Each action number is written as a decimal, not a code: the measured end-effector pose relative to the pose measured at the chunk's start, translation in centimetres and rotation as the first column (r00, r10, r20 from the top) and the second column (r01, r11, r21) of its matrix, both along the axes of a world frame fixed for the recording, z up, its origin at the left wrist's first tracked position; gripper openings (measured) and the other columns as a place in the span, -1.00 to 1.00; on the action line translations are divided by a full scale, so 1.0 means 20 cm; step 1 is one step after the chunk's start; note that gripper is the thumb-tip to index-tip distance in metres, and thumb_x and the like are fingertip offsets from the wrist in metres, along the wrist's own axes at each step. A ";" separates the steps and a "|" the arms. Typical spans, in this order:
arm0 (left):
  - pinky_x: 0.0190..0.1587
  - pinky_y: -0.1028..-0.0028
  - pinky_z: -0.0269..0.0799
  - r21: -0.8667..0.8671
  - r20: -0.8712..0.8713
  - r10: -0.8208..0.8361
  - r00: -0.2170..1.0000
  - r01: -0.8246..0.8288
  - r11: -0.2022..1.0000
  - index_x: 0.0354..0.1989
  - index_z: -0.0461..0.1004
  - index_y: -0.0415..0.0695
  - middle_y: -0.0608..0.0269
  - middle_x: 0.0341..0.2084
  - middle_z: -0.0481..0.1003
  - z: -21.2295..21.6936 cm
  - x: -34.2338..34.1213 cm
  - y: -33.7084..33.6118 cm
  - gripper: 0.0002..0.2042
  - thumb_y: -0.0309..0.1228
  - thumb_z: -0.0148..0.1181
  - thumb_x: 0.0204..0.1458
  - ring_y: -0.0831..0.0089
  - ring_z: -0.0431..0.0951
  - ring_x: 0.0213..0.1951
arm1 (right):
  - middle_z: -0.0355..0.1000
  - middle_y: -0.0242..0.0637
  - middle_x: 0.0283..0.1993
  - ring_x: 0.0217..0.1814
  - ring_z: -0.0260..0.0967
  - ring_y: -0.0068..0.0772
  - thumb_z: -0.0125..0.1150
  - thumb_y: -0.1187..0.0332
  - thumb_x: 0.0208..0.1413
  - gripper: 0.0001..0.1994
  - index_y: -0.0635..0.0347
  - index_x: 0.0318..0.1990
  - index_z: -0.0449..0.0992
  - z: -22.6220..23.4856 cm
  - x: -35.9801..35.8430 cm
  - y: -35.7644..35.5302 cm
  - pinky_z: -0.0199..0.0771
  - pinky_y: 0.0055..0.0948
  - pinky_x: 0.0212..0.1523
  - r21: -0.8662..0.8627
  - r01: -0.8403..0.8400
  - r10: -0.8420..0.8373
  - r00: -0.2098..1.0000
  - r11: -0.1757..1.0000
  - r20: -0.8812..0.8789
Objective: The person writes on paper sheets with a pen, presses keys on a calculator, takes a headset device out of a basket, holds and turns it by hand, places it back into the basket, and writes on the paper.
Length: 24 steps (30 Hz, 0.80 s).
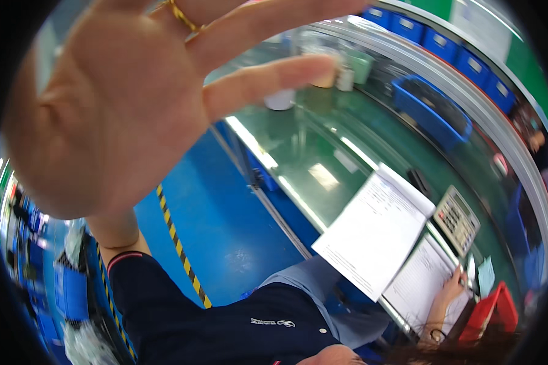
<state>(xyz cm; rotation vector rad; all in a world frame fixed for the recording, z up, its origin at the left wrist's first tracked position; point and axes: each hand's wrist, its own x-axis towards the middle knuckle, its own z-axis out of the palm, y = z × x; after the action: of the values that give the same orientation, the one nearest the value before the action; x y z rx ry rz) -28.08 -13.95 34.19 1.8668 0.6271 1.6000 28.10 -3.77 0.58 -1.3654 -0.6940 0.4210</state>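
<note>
Left hand (112, 109), upper left of frame: fingers spread, grasping nothing. Right hand out of frame; can't tell its state. Printed sheet (377, 231) right of centre, at bench (310, 137) edge. Advisable: lower palm slowly, wrist steady, clearing the view.

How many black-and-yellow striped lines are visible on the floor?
2: one striped line right of the raised arm's dark sleeve, the other striped line left of it. More may be hidden.

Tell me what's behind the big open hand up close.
Around the open hand, blue floor, black-and-yellow tape and a green table show, plus a white container, partly covered. Whatever lies directly behind the hand is hidden.
</note>
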 end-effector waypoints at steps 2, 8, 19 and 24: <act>0.21 0.18 0.13 -0.013 0.008 -0.052 0.999 0.052 0.999 0.32 0.01 -0.20 -0.14 0.23 0.15 -0.05 0.20 0.12 -0.32 0.10 -0.45 0.22 0.16 0.16 0.27 | 0.01 -0.68 -0.69 -0.75 -0.17 -0.82 0.25 0.32 0.08 -0.65 -0.12 -0.60 0.17 -0.05 -0.01 0.04 -0.25 -0.65 -0.75 0.064 -0.071 0.075 0.995 0.995 -0.064; 0.04 0.33 0.36 0.033 -0.522 -0.057 0.851 0.086 0.996 -0.01 0.42 -0.20 0.02 0.02 0.42 -0.46 0.67 0.46 -0.71 -0.38 0.10 0.11 0.20 0.44 0.04 | -0.03 -0.60 -0.68 -0.64 -0.16 -0.75 0.24 0.36 0.09 -0.57 0.02 -0.69 0.11 -0.05 0.01 0.04 -0.21 -0.55 -0.65 -0.013 -0.025 0.026 0.997 1.000 0.066; 0.34 0.05 -0.13 0.088 -0.933 -0.262 0.248 0.861 0.501 0.35 -0.02 0.02 0.05 0.35 -0.07 -1.47 1.44 0.48 -0.31 0.12 -0.13 0.11 0.10 -0.11 0.37 | 0.07 -0.60 -0.73 -0.63 -0.09 -0.76 0.29 0.38 -0.01 -0.62 0.12 -0.72 0.20 0.05 -0.09 -0.02 -0.14 -0.55 -0.62 -0.077 0.023 -0.012 0.990 0.997 0.143; 0.33 0.05 -0.13 0.050 -0.909 -0.319 0.269 0.829 0.557 0.33 0.03 0.02 0.09 0.35 -0.05 -1.55 1.43 0.47 -0.35 0.06 -0.08 0.13 0.09 -0.07 0.36 | 0.09 -0.59 -0.74 -0.64 -0.09 -0.76 0.26 0.41 -0.02 -0.62 0.13 -0.73 0.19 0.08 -0.10 -0.03 -0.14 -0.56 -0.63 -0.116 0.039 -0.019 0.986 0.992 0.168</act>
<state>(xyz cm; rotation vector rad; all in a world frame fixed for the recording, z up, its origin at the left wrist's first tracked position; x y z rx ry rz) 0.61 -4.60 3.25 2.8092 -0.3385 0.2083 26.00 -4.44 2.10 -1.5343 -0.7952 0.3315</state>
